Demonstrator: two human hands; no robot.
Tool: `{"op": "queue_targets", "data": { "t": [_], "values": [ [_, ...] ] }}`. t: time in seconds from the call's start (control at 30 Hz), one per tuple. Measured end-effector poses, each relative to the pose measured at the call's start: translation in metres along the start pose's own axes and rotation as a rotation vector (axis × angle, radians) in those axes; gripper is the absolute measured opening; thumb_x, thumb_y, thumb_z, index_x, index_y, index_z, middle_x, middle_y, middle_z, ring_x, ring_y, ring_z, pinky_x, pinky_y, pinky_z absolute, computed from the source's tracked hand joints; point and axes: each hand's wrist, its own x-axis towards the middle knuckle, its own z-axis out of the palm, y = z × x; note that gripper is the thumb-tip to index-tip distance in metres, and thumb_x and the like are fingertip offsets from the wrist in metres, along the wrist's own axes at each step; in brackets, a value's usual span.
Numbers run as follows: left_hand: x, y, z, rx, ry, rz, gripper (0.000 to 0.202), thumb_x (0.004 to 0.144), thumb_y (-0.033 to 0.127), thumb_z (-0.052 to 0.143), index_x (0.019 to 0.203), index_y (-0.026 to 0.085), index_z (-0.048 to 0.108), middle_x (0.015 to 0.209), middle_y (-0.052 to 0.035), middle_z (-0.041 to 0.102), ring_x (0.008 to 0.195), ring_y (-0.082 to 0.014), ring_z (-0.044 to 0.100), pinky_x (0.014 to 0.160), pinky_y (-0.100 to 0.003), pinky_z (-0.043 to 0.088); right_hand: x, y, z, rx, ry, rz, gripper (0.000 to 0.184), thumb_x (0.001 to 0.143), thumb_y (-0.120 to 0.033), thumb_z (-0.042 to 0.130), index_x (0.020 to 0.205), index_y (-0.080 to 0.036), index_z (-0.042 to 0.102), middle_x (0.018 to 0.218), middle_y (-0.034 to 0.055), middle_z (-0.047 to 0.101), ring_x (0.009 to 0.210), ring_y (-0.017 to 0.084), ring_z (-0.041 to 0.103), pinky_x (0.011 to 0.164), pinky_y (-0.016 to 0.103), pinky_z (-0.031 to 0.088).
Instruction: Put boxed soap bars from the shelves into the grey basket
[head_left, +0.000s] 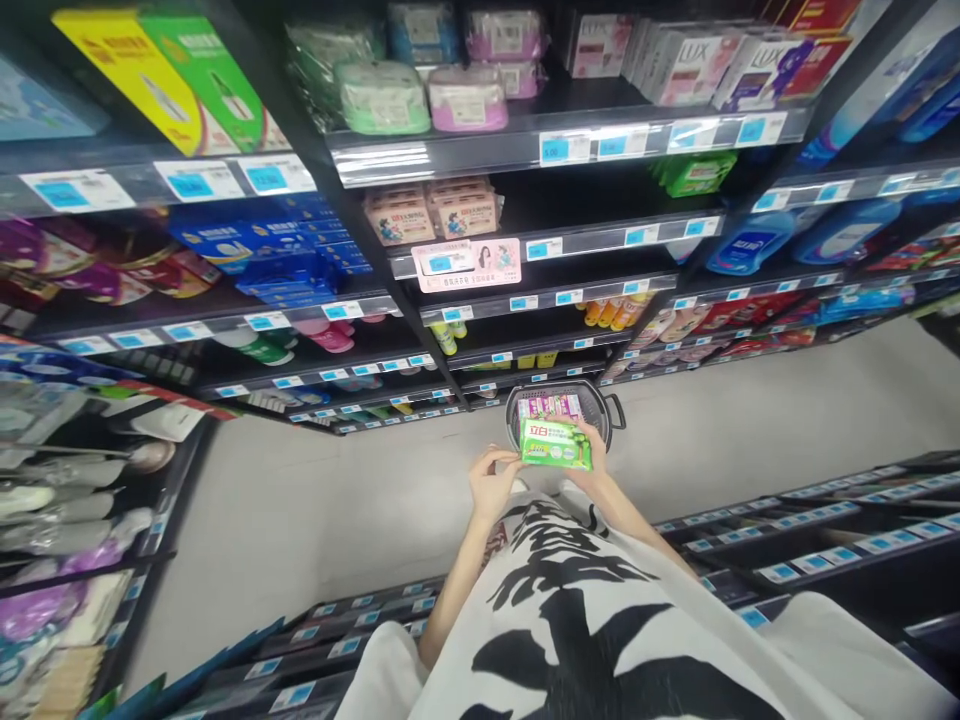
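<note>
the right hand (596, 462) grips the right end of the green pack (556, 444). the left hand (491, 482) has bent fingers at the pack's left edge; whether they grip cannot be told. the pack is positioned in front of the torso, label up. the basket (598, 404), containing purple boxes (551, 405), is located on its far side, near the shelves (375, 160).

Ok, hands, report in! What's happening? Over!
Right hand gripping green-and-white rectangular packet; left hand at its corner. Black rounded basket below. No obstruction visible.
</note>
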Motion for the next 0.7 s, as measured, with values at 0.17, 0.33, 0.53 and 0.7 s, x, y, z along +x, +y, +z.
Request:
{"op": "queue_targets", "data": {
  "t": [0.17, 0.33, 0.53, 0.7],
  "values": [
    [-0.004, -0.001, -0.005, -0.001, 0.035, 0.009, 0.019, 0.071, 0.032, 0.09, 0.07, 0.02, 0.076, 0.065, -0.0023, 0.072, 0.063, -0.0164, 0.064, 0.063, -0.03, 0.054, -0.001, 0.003, 0.007, -0.004, -0.025, 0.048, 0.08, 0.077, -0.086, 0.054, 0.122, -0.023, 0.075, 0.111, 0.0102, 0.076, 0.113, 0.035, 0.069, 0.094, 0.047, 0.056],
    [-0.006, -0.003, -0.008, -0.02, 0.061, 0.015, 0.022, 0.07, 0.034, 0.092, 0.07, 0.019, 0.076, 0.066, -0.0025, 0.071, 0.062, -0.0156, 0.062, 0.062, -0.029, 0.053, -0.004, -0.001, 0.018, 0.007, -0.049, 0.085, 0.085, 0.078, -0.087, 0.05, 0.125, -0.02, 0.073, 0.119, 0.012, 0.074, 0.115, 0.036, 0.067, 0.093, 0.048, 0.056],
    [-0.006, -0.006, -0.018, 0.165, 0.022, 0.044, 0.016, 0.083, 0.035, 0.084, 0.085, 0.02, 0.079, 0.08, -0.005, 0.074, 0.078, -0.0201, 0.068, 0.077, -0.035, 0.058, 0.005, -0.002, 0.019, 0.073, 0.003, 0.127, 0.074, 0.074, -0.084, 0.062, 0.113, -0.023, 0.074, 0.119, 0.0112, 0.074, 0.118, 0.035, 0.067, 0.097, 0.044, 0.057],
    [-0.004, -0.005, -0.013, 0.488, -0.281, 0.226, 0.043, 0.083, 0.023, 0.082, 0.125, 0.029, 0.076, 0.144, -0.011, 0.067, 0.143, -0.0343, 0.054, 0.123, -0.056, 0.04, 0.02, 0.006, 0.017, 0.072, 0.103, 0.231, 0.06, 0.074, -0.074, 0.074, 0.101, -0.021, 0.07, 0.11, 0.0108, 0.076, 0.11, 0.031, 0.07, 0.093, 0.04, 0.059]
  ]
}}
